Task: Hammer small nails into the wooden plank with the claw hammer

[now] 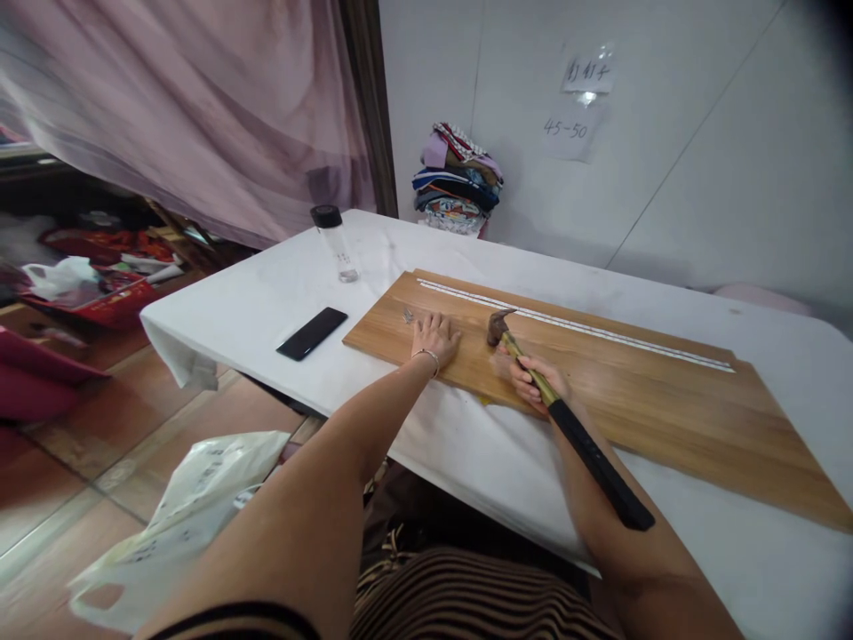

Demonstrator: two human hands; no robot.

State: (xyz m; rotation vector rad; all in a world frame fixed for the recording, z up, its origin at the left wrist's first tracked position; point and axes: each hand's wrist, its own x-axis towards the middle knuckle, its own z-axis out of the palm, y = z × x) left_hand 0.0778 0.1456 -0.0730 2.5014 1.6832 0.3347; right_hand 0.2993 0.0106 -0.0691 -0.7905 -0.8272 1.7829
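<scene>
A long wooden board [640, 400] lies on a table with a white cloth. My left hand [434, 340] rests on the board's left part, fingers spread and palm down, just right of a few small nails [408, 316]. Over the middle-left of the board, my right hand [537, 382] is wrapped round the upper handle of a hammer [547, 391]. The hammer's rusty claw head points toward the far side, and its black grip runs back over my right forearm. A white ruler strip [573, 324] lies along the board's far edge.
A black phone [313, 333] lies on the white cloth [233, 307] left of the board. Behind it stands a clear bottle [336, 244] with a black lid. Folded clothes [458, 182] are stacked by the wall. A white plastic bag [179, 524] is at the lower left.
</scene>
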